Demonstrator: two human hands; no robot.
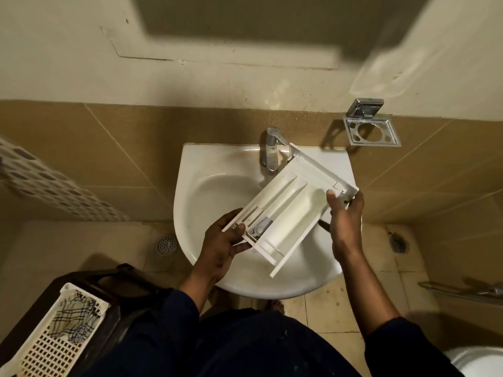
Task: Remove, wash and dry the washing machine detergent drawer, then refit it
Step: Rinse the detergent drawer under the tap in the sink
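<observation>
The white plastic detergent drawer (288,202) is held diagonally over the white wash basin (206,191), its open compartments facing up. My left hand (221,246) grips its near, lower-left end, beside a small grey siphon cap. My right hand (345,216) grips the far right corner, at the drawer's front panel. That front panel lies close to the chrome tap (269,148), which is not running. The basin looks dry.
A chrome holder (371,129) is fixed to the tiled wall at the right. A white perforated basket (54,338) sits on a dark bin at the lower left. Floor drains (166,244) lie on both sides. A toilet rim shows at the bottom right.
</observation>
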